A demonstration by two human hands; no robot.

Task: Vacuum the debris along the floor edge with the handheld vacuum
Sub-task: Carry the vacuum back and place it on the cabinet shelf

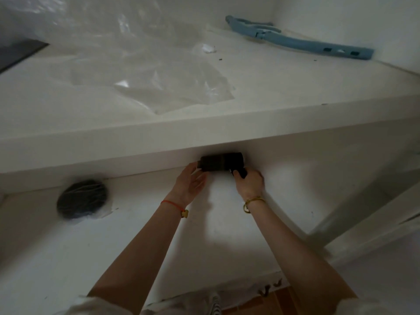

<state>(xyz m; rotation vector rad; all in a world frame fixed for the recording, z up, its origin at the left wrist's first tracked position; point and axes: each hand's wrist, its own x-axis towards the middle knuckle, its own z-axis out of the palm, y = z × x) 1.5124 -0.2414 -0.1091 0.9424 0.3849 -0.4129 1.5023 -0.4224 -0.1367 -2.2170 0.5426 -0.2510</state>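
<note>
At frame centre we hold the black handheld vacuum (221, 162) against the white ledge's (204, 128) underside edge — our right hand (248, 181) has its grip clamped on the handle, our left hand (189, 181) rests loosely open against the nozzle end.

vacuum (221, 162): matt black plastic, upper mid frame
sheet (127, 64): clear glossy plastic film, crinkled, upper left
ledge (204, 130): smooth white, matt
tool (300, 40): blue plastic, matt, upper right
</note>
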